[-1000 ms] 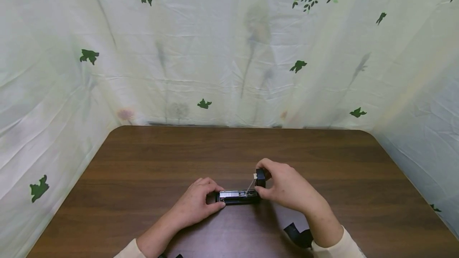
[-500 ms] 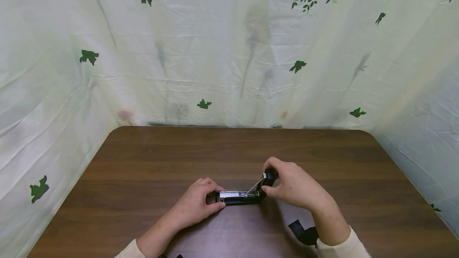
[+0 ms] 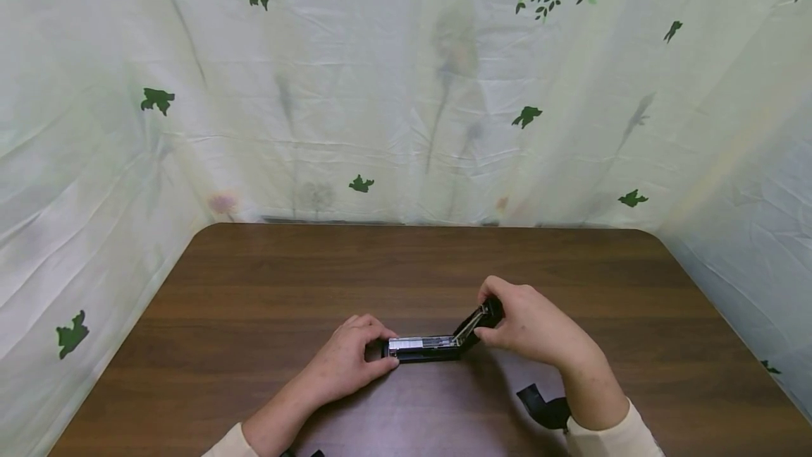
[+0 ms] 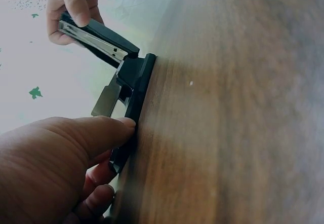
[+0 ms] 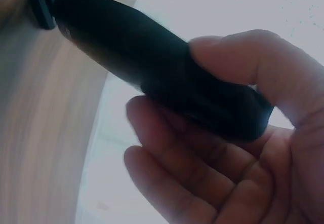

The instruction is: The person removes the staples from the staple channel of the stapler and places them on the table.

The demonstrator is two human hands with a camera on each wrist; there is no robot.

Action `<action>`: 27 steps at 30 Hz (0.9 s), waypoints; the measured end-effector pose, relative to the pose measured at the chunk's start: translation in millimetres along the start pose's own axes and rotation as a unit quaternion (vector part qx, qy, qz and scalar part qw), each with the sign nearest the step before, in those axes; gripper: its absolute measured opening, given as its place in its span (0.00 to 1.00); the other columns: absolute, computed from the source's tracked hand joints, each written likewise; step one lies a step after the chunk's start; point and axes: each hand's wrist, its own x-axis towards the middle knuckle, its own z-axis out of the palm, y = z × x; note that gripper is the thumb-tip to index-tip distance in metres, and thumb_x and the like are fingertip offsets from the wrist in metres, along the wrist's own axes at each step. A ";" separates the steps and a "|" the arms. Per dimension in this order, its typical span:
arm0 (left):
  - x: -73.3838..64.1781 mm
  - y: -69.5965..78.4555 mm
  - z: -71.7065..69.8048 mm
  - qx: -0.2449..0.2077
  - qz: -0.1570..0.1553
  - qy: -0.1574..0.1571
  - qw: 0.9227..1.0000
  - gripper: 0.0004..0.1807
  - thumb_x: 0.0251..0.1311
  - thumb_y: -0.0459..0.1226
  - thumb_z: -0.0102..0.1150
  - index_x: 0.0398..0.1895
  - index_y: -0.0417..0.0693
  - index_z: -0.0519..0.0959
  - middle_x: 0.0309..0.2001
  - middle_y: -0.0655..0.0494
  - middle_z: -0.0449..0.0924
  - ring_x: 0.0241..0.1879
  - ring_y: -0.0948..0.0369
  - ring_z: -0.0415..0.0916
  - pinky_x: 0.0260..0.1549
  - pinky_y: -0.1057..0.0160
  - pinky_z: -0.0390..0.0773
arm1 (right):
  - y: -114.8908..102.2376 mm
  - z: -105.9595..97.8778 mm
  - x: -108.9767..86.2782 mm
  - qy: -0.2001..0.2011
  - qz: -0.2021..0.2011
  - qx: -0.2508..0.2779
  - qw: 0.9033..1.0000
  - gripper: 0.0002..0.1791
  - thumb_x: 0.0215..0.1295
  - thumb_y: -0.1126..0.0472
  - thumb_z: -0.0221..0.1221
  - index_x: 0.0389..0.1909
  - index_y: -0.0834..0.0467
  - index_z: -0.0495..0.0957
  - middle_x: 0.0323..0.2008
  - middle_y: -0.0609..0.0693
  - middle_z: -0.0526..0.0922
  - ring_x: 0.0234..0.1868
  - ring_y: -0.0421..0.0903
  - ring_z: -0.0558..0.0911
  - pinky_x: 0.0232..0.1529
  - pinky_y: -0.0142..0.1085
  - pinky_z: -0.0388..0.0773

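A black stapler (image 3: 426,353) lies on the table with its top arm (image 4: 101,37) swung far back from the base. My left hand (image 3: 345,358) holds the front end of the base between thumb and fingers. In the left wrist view the thumb lies along the base, and the metal staple rail (image 4: 107,100) sticks up above it. My right hand (image 3: 536,323) grips the free end of the top arm, which slants up and to the right in the head view. Close up, the black cover (image 5: 131,46) sits between the right thumb and fingers. Whether staples lie inside is unclear.
The brown wooden table (image 3: 406,259) ends at a white curtain (image 3: 406,90) with green leaf prints. Next to the right wrist is a black strap-like piece (image 3: 544,409). Small dark bits show at the bottom edge by the left forearm.
My right hand has moved to the right, swinging the stapler's top arm from near upright to a backward slant. The left hand and the base have stayed put.
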 end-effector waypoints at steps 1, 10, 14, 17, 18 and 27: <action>0.0 -0.1 -0.1 -0.001 -0.001 -0.001 1.000 0.15 0.48 0.48 0.68 0.41 0.61 0.80 0.36 0.74 0.71 0.39 0.68 0.66 0.42 0.61 0.67 | 1.4 -0.8 -0.6 0.001 0.003 -0.005 1.000 0.17 0.48 0.58 0.68 0.34 0.48 0.69 0.24 0.39 0.75 0.24 0.38 0.72 0.27 0.35 0.70; 0.4 -0.1 -0.7 -0.002 -0.003 -0.004 1.000 0.15 0.48 0.48 0.68 0.41 0.62 0.80 0.36 0.75 0.71 0.39 0.68 0.65 0.42 0.62 0.67 | 7.4 -5.3 -3.1 -0.002 0.020 -0.022 1.000 0.16 0.47 0.58 0.68 0.32 0.48 0.70 0.23 0.39 0.74 0.23 0.39 0.71 0.26 0.36 0.68; 0.5 0.1 -1.0 -0.001 -0.001 -0.003 1.000 0.15 0.48 0.48 0.68 0.41 0.61 0.80 0.36 0.74 0.71 0.39 0.69 0.65 0.42 0.62 0.67 | 8.0 -6.8 -3.6 -0.008 0.032 -0.027 0.999 0.15 0.46 0.58 0.69 0.31 0.49 0.71 0.23 0.40 0.74 0.23 0.39 0.70 0.26 0.36 0.68; 0.5 0.7 -1.3 -0.002 0.000 -0.002 1.000 0.15 0.48 0.48 0.68 0.41 0.61 0.80 0.36 0.74 0.71 0.39 0.68 0.65 0.42 0.62 0.67 | 8.8 -7.2 -4.4 -0.013 0.044 -0.028 0.999 0.15 0.46 0.58 0.69 0.31 0.49 0.71 0.23 0.40 0.74 0.24 0.40 0.70 0.26 0.37 0.68; 0.6 0.9 -1.4 -0.002 0.000 -0.002 1.000 0.15 0.48 0.48 0.68 0.41 0.61 0.80 0.36 0.74 0.71 0.39 0.68 0.66 0.42 0.62 0.67 | 9.1 -7.3 -4.7 -0.014 0.048 -0.029 0.998 0.15 0.46 0.58 0.69 0.30 0.49 0.71 0.23 0.40 0.74 0.24 0.40 0.70 0.26 0.37 0.68; 0.9 0.4 -0.6 0.000 0.003 0.001 1.000 0.15 0.48 0.48 0.68 0.41 0.61 0.80 0.36 0.74 0.71 0.39 0.68 0.66 0.43 0.61 0.67 | 11.9 -7.4 -5.7 -0.024 0.058 -0.057 0.996 0.13 0.45 0.59 0.69 0.26 0.50 0.72 0.22 0.39 0.73 0.23 0.40 0.70 0.25 0.37 0.67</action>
